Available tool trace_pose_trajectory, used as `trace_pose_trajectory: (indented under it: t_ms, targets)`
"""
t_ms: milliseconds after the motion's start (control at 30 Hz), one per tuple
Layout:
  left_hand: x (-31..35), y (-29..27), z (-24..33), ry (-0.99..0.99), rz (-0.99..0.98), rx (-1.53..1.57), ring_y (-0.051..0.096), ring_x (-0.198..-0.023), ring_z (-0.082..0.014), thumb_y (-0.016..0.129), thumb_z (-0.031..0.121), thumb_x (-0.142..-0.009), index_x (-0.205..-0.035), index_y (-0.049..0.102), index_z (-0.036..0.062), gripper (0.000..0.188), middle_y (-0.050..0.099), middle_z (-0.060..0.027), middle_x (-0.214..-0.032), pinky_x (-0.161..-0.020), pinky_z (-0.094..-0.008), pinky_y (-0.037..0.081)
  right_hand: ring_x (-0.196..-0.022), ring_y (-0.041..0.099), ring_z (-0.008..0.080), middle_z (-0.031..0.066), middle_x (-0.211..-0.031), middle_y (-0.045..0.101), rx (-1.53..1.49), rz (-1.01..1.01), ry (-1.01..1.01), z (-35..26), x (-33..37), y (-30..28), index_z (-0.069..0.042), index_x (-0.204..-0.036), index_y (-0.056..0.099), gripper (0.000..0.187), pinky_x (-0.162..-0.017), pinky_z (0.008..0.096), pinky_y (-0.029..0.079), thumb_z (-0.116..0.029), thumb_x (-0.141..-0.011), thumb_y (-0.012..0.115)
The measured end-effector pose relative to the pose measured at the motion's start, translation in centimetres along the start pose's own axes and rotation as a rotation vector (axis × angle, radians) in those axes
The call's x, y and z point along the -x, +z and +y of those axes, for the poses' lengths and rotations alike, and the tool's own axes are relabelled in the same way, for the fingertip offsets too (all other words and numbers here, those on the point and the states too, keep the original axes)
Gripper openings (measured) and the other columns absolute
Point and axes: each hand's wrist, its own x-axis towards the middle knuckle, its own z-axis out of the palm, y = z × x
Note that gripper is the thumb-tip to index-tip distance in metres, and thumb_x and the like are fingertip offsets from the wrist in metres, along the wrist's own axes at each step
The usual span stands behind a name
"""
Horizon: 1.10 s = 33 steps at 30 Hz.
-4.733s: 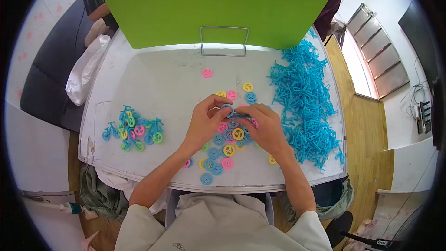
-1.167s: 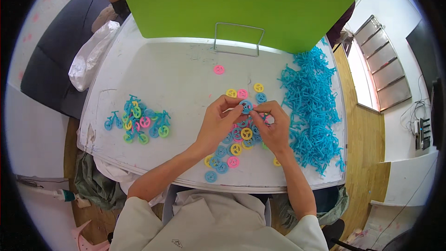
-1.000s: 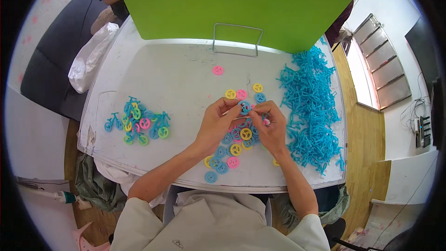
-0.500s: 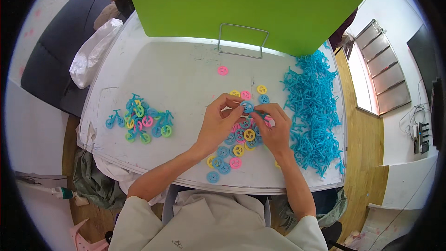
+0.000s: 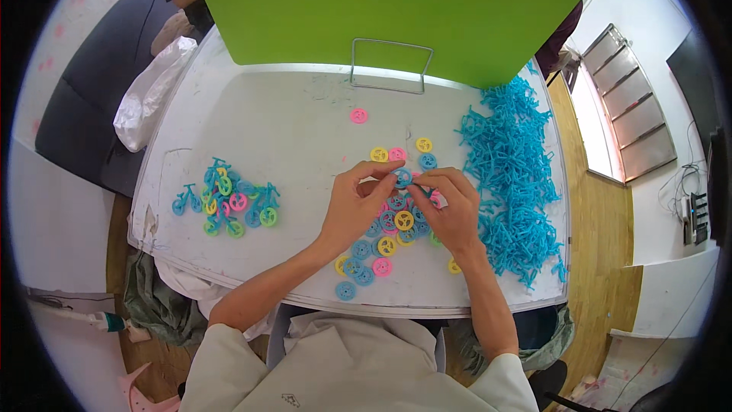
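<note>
Over the middle of the table, my left hand (image 5: pixel 352 202) pinches a small blue toy wheel (image 5: pixel 402 178) between thumb and fingers. My right hand (image 5: pixel 451 210) is closed against the wheel's right side, its thumb and index finger pressed together; whatever small part they grip is mostly hidden. Below both hands spreads a loose pile of spoked wheels (image 5: pixel 387 246) in blue, yellow and pink. At the left lies a cluster of small toy bicycles (image 5: pixel 223 192), blue-framed with coloured wheels. A long heap of blue plastic bicycle frames (image 5: pixel 515 183) covers the table's right side.
A tall green board (image 5: pixel 396 8) stands along the far edge of the white table (image 5: pixel 252 122), a metal wire loop (image 5: pixel 389 90) at its base. One pink wheel (image 5: pixel 358 115) lies apart near it. A white plastic bag (image 5: pixel 152 95) hangs beyond the left edge.
My hands stay together at the blue wheel, which is now turned and tilted slightly. The whole scene has shifted a little to the left with my head.
</note>
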Motion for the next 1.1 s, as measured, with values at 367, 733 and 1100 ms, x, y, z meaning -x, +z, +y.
trace_pose_trajectory:
  t_ms: [367,733,1100]
  targets:
    - [0.3,0.1,-1.2,0.076,0.058,-0.072,0.064,-0.090,-0.0135,0.058,0.002,-0.092,-0.116,0.064,0.0015,0.025,0.062,-0.0079,-0.107,-0.076,-0.0254,0.053,-0.072,0.064,0.0204,0.0087,-0.080,0.066,-0.166,0.063,0.250,-0.7,1.0,1.3,-0.001,-0.082,0.068,0.014,-0.061,0.0289,0.049,-0.003,-0.072,0.078]
    - [0.3,-0.1,-0.7,-0.033,0.027,-0.091,0.064,-0.093,-0.0145,0.052,0.006,-0.096,-0.116,0.059,-0.0022,0.022,0.061,-0.0096,-0.115,-0.081,-0.0263,0.054,-0.070,0.064,0.0191,0.0091,-0.078,0.066,-0.044,0.084,0.306,-2.2,0.5,1.5,0.000,-0.081,0.069,0.011,-0.062,0.0294,0.049,0.000,-0.073,0.077]
    - [0.2,0.1,-0.5,-0.047,0.003,-0.047,0.063,-0.089,-0.0111,0.052,0.005,-0.096,-0.113,0.059,-0.0033,0.021,0.065,-0.0086,-0.099,-0.076,-0.0242,0.052,-0.073,0.063,0.0223,0.0093,-0.080,0.066,0.061,0.122,0.172,-2.0,0.9,1.4,-0.001,-0.081,0.069,0.016,-0.062,0.0309,0.049,0.000,-0.070,0.079]
